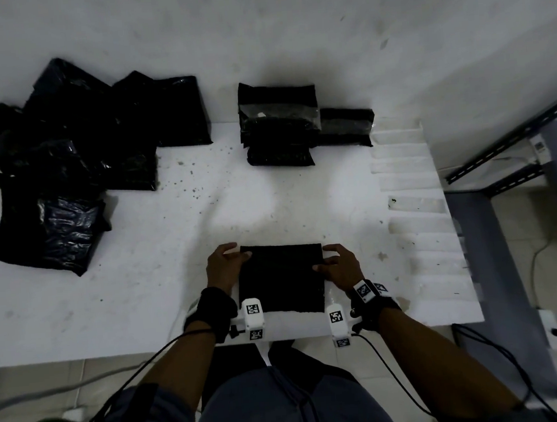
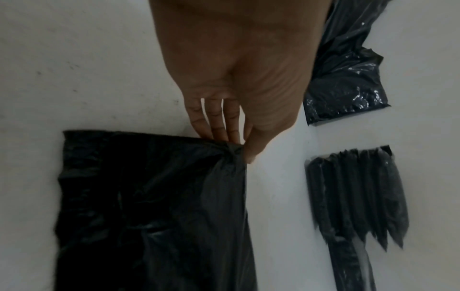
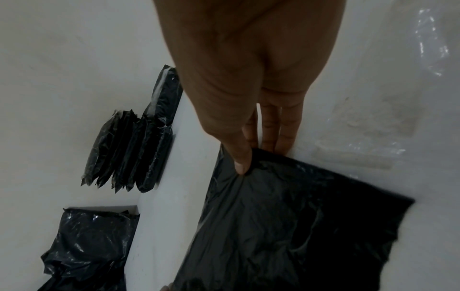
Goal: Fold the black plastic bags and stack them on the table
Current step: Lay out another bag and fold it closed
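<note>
Holding: a person pinches a flat black bag (image 1: 281, 278) at its two far corners, near the bench's (image 1: 162, 288) front edge at 6 o'clock.
Left hand (image 1: 223, 266): thumb and fingers (image 2: 219, 120) clamped on the far left corner.
Right hand (image 1: 339, 264): thumb and fingers (image 3: 267, 126) clamped on the far right corner.
Pile (image 1: 64, 162): loose crumpled black bags, at 10 o'clock.
Stack (image 1: 283, 123): folded black bags, at 12 o'clock against the wall (image 1: 287, 25).
</note>
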